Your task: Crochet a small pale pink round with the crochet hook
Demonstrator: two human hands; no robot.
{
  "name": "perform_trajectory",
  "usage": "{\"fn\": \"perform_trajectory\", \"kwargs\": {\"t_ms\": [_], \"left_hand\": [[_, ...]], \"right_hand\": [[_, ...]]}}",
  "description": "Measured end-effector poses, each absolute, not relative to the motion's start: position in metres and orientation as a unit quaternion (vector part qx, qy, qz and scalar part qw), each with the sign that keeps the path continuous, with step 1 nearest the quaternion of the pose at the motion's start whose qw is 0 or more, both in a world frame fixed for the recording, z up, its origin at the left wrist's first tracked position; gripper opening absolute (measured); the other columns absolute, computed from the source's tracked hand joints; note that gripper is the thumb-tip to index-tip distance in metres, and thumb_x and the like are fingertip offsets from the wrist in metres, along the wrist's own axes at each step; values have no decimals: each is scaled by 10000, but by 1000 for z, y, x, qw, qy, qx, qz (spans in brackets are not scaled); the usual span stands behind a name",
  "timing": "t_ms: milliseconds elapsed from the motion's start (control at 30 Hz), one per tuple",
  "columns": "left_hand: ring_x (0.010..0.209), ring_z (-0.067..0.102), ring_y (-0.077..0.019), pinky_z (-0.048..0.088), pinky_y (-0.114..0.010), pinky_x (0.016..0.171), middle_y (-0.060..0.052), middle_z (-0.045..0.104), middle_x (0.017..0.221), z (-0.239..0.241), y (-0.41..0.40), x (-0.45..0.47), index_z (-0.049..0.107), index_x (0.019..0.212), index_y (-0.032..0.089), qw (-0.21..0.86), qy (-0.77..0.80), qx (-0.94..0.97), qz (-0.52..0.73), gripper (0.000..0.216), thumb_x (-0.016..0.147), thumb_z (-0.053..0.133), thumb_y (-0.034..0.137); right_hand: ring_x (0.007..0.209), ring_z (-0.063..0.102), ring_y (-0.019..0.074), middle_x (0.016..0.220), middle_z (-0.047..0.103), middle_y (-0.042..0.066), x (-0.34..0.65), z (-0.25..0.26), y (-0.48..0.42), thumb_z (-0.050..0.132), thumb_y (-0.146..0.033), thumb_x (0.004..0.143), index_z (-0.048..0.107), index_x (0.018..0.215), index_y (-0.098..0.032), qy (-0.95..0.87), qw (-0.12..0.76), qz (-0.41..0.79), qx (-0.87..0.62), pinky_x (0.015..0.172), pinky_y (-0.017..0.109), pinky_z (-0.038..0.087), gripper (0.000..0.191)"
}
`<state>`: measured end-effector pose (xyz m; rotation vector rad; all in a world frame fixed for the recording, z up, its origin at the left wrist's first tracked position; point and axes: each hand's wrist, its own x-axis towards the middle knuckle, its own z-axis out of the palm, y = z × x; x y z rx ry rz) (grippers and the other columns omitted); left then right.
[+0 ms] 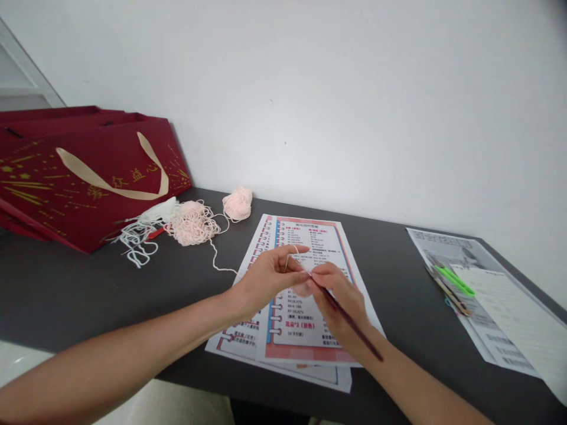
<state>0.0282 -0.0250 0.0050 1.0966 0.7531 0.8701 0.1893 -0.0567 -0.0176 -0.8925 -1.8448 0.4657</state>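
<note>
My right hand (343, 298) is closed round a crochet hook (354, 324) with a dark brown handle that slants down to the right. Opposite it, my left hand (268, 273) pinches a small pale pink crochet piece (302, 289), mostly hidden by the fingers. A strand of yarn loops over the raised left index finger. The hook's tip meets the work between both hands. Beneath them lie printed pattern sheets (292, 353) with red and black text. Pale pink yarn (215, 260) trails across the table from a loose tangled heap (192, 223) towards my left hand.
A pink yarn ball (238, 203) sits near the wall, and white yarn strands (142, 233) lie by dark red gift bags (88, 171) at the left. To the right, papers (505, 307) carry a bright green cutter-like tool (456, 280) and slim tools (447, 290).
</note>
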Motion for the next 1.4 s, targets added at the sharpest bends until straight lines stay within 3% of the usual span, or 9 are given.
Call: {"fn": "perform_trajectory", "kwargs": {"t_ms": [100,200,300,400,500,600,967,1267,1400], "left_hand": [[591,576,-96,431,-255,652,50,609,647,3,-26,30,568,1117,152,713,339,469,396,444,696,709,159],[595,569,-85,421,-247,666,40,609,642,3,-25,29,600,1073,150,762,328,410,380,393,696,707,131],[672,600,-100,430,-262,715,-2,640,733,4,-23,26,616,1062,154,819,300,352,340,375,700,708,120],[718,618,-125,436,-286,741,-34,653,796,6,-19,23,606,1087,145,831,293,343,326,405,697,708,113],[695,605,-121,431,-282,732,-12,630,739,7,-15,21,591,1116,135,808,299,368,351,437,695,702,108],[638,552,-79,409,-233,675,29,574,677,8,-10,19,613,1097,134,783,304,388,380,430,679,705,95],[627,557,-86,412,-235,622,21,577,694,19,-5,12,603,1103,129,787,307,430,320,422,690,668,77],[598,549,-60,397,-194,590,29,576,684,22,-2,6,618,1103,133,809,281,446,261,401,711,656,55],[600,552,-63,400,-190,580,25,580,692,21,1,3,616,1117,130,822,261,444,241,407,719,650,52]], "right_hand": [[712,536,183,830,589,36,193,-19,-56,520,-98,847,550,916,-247,-841,410,30,-351,603,323,435,167],[699,526,187,821,590,35,194,-20,-56,526,-81,834,548,945,-262,-848,409,-9,-338,600,332,424,213],[711,536,171,829,571,19,192,-20,-56,526,-57,827,533,964,-277,-819,477,58,-314,597,311,444,260],[683,552,141,834,559,6,189,-18,-56,525,-85,852,539,914,-263,-741,540,199,-346,581,282,459,189],[597,542,113,796,581,-10,188,-15,-54,529,-158,881,553,837,-244,-606,586,398,-362,542,267,449,100],[603,560,121,765,622,-7,191,-12,-50,557,-191,873,582,817,-232,-527,610,485,-339,543,273,451,73],[559,598,116,788,644,-2,203,0,-48,651,-151,796,649,795,-225,-565,593,474,-323,506,276,477,74],[567,586,116,782,626,-3,209,3,-45,636,-153,814,640,787,-225,-555,562,536,-298,478,260,466,77],[575,594,115,813,624,4,211,6,-46,642,-129,805,647,797,-228,-593,544,511,-302,493,266,470,100]]}}
